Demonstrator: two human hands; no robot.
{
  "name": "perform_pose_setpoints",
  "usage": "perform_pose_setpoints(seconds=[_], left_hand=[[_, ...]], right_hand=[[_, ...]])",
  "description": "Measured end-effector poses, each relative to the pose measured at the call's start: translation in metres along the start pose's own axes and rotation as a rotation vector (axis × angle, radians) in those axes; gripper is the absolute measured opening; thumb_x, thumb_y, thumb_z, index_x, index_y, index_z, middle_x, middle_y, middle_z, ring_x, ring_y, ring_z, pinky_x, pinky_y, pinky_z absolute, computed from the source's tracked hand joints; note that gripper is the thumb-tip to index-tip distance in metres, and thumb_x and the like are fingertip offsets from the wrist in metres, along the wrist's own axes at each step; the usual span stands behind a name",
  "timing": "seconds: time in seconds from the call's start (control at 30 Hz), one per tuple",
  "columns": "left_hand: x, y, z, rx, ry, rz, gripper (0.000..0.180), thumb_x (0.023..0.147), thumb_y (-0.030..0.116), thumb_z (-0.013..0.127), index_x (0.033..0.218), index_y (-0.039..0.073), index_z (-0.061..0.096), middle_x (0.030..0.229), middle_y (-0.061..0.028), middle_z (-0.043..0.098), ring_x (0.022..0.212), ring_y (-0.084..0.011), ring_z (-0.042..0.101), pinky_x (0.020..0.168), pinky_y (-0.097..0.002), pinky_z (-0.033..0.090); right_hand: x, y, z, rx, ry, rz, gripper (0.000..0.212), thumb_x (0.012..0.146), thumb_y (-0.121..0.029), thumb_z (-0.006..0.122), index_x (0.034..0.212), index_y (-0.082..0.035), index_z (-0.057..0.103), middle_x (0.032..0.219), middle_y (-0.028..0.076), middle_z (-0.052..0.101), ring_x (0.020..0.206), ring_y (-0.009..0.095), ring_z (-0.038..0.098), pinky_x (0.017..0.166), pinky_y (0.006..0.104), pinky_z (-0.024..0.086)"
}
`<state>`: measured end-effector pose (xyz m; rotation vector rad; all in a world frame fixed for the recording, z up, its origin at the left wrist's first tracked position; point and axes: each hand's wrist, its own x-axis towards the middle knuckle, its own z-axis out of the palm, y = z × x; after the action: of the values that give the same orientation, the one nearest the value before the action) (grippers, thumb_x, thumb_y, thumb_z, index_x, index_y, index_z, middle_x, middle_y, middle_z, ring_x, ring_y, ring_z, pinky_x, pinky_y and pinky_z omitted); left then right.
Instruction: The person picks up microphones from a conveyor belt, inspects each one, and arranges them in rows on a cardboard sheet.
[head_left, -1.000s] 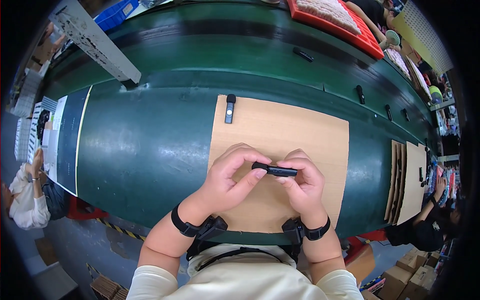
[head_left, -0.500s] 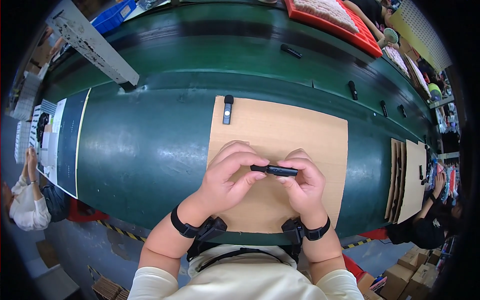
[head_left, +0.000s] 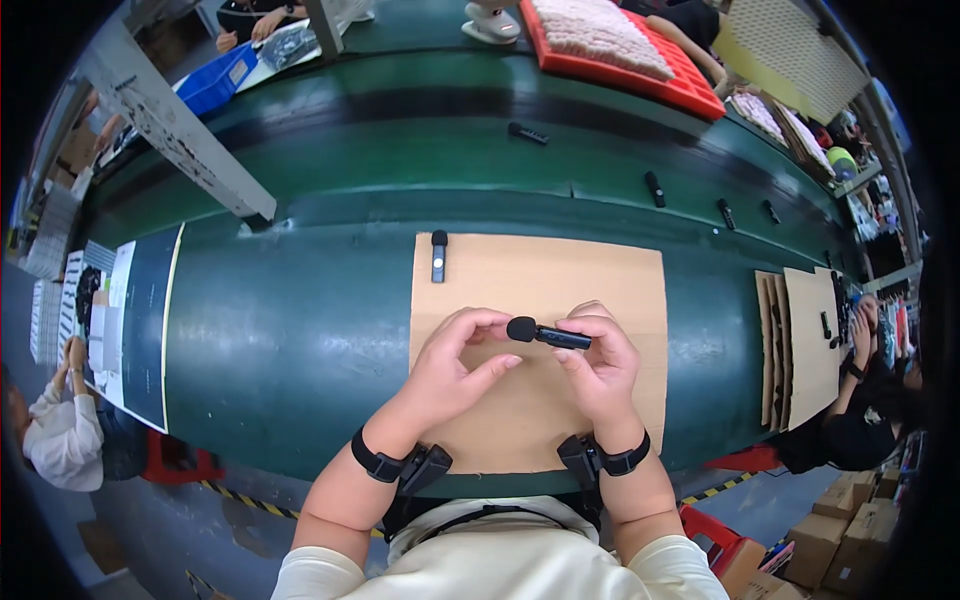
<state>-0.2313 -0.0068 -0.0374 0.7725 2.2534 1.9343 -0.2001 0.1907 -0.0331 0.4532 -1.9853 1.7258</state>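
**Left hand point(head_left: 452, 368) loosens, right hand point(head_left: 604, 362) holds!**

Over the brown cardboard sheet point(head_left: 545, 280), the right pinches a slim black microphone with a rounded foam head point(head_left: 552, 335), foam toward nine o'clock. Cardboard runs on to its twelve-o'clock edge; smooth green tabletop point(head_left: 290, 335) stretches wide at nine. Earlier the left gripped that foam; now its thumb and fingers stand apart beside it, contact unclear.

Wide gap over green table point(head_left: 280, 330) btwn L hand point(head_left: 448, 368) & dark board point(head_left: 150, 330), w/ metal post point(head_left: 190, 140) blocking far side, cardboard stack point(head_left: 810, 350) R.
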Motion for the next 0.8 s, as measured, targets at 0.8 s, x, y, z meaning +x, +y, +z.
perform_pose_setpoints(seconds=[0.8], left_hand=[[0.004,-0.038,0.010,0.098,-0.060,-0.089,0.016,0.083,0.006,0.070,0.097,-0.001,0.065,0.093,-0.0099,0.065,0.083,-0.0178,0.064,0.074,-0.0280,0.051]], right_hand=[[0.145,-0.136,-0.134,-0.557,0.336,-0.236,0.021,0.089,0.001,0.063,0.110,0.005,0.064,0.101,0.008,0.066,0.092,0.011,0.062,0.082,0.0235,0.048]])
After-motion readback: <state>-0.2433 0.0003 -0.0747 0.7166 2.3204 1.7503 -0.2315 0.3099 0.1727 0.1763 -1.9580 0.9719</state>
